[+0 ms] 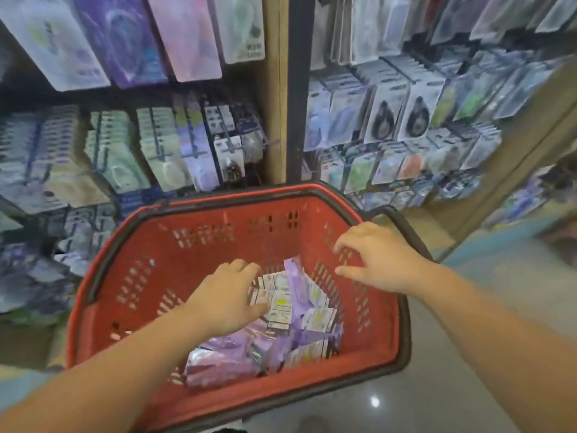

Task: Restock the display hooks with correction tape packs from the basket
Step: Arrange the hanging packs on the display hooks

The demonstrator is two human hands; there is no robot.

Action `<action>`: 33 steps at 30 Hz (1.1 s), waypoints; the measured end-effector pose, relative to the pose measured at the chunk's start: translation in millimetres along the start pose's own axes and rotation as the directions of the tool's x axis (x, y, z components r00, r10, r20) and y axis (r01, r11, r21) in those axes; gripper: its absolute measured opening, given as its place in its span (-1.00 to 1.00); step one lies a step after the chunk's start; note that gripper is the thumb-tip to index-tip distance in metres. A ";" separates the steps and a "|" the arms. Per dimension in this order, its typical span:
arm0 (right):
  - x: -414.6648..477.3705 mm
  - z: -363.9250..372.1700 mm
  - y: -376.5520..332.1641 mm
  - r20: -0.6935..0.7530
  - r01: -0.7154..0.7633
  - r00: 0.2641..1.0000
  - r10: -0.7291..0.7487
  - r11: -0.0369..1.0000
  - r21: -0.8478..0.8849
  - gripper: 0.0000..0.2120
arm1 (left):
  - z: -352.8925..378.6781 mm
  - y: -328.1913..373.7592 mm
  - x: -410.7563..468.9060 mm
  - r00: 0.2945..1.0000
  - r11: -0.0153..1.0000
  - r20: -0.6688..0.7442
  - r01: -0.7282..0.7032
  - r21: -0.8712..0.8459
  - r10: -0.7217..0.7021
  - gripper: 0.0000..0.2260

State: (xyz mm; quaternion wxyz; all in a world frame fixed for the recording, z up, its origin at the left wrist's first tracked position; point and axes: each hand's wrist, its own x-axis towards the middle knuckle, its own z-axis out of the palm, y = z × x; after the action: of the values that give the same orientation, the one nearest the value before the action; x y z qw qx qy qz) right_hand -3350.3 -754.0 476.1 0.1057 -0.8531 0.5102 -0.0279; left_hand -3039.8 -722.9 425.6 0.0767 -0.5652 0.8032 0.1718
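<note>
Hanging packs (415, 117) crowd black wire display hooks (209, 135) behind a red perforated plastic basket (218, 220) holding purple-and-white correction tape packs (312, 317); the left hand (228, 295) lies on them, grip unclear; the right hand (377, 257) hovers above, loosely curled, empty.

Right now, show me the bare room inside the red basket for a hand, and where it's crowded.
Free: the far-left corner of the red plastic basket, between its slotted walls and the purple-and-white pack pile; also the grey floor right of its rim. Crowded: the pile itself, under the left hand.
</note>
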 end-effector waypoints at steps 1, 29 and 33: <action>0.1 3.7 5.4 0.001 0.000 1.000 0.000 1.000 -0.017 -0.66 | 10.1 1.1 4.9 0.999 1.000 0.033 -0.003 0.007 0.003 -0.29; -10.4 40.0 15.8 -0.056 -0.106 0.992 0.109 0.993 0.049 -0.46 | 177.4 55.0 140.5 0.869 0.894 0.323 -0.247 -0.375 0.376 -0.42; -11.0 41.3 17.2 -0.065 -0.104 0.992 0.108 0.993 0.053 -0.47 | 180.8 40.7 136.6 0.823 0.891 0.436 -0.169 -0.423 0.363 -0.55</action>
State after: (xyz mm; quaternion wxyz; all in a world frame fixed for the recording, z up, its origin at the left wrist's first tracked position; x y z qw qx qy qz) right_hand -3364.0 -746.0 432.9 0.1106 -0.8204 0.5573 -0.0640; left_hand -3138.3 -765.5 222.0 0.1521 -0.3847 0.7805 0.4688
